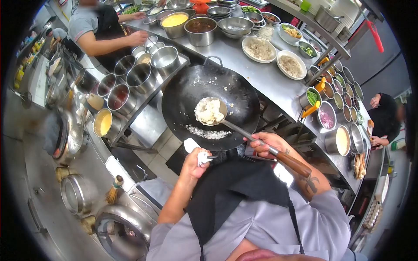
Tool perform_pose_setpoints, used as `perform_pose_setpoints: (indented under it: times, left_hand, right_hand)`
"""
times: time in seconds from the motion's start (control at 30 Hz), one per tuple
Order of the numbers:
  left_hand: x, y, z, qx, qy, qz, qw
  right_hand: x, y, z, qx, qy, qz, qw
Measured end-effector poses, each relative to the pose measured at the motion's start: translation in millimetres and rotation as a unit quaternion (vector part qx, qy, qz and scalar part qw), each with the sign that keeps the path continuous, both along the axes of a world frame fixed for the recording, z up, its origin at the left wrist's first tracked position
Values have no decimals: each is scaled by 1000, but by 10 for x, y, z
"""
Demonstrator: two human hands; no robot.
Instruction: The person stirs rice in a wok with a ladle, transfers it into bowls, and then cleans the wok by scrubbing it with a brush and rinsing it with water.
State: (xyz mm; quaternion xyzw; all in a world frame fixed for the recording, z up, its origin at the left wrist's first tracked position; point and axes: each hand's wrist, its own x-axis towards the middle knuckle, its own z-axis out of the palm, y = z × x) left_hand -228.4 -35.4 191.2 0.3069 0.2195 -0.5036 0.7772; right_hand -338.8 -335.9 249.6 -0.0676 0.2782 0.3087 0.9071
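1. My right hand (266, 145) is wrapped round the steel shaft of the ladle (237, 128), just ahead of its wooden grip (294, 164), which lies back along my forearm.
2. My left hand (195, 164) is a closed fist on a bunched white rag (190, 145) at the near edge of the wok (243, 93); the cloth hides whether I have the wok's handle too.
3. The ladle's bowl, over the middle of the wok, carries a clumpy, pale heap of what looks like rice (210, 111). I judge it soft and loose, apt to spill if tipped.
4. The ladle itself should be stiff and nose-heavy; shaft and wood together give the best hold. The wok is likely heavy and hot, better held through cloth.
5. Stray pale bits (208, 132) lie in the wok below the ladle.
6. Beyond, two filled plates (257, 60) sit on the steel counter (276, 91); a co-worker's hand (138, 38) is by the small pots to my left.
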Motion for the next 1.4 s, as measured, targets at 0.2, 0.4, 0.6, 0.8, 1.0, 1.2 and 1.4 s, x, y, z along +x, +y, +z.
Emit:
perform_pose_setpoints:
  times: [0.2, 0.4, 0.6, 0.8, 1.0, 1.2, 1.4]
  left_hand:
    - [5, -185, 312, 141, -118, 7, 983]
    - [24, -339, 424, 209, -248, 35, 945]
    - [216, -359, 580, 217, -240, 26, 946]
    - [323, -316, 461, 175, -144, -23, 974]
    - [410, -182, 494, 37, -42, -25, 998]
    - [271, -121, 791, 36, -27, 26, 999]
    - [84, 145, 999, -12, -37, 76, 996]
  right_hand:
    - [61, -101, 419, -354, -22, 26, 935]
    - [400, -101, 490, -445, -46, 93, 890]
    - [429, 21, 701, -246, -90, 74, 962]
    - [340, 110, 440, -180, -110, 81, 974]
    - [148, -221, 374, -4, -92, -67, 993]
    - [-24, -1062, 941, -363, -105, -178, 909]
    - [17, -2167, 670, -594, -98, -246, 759]
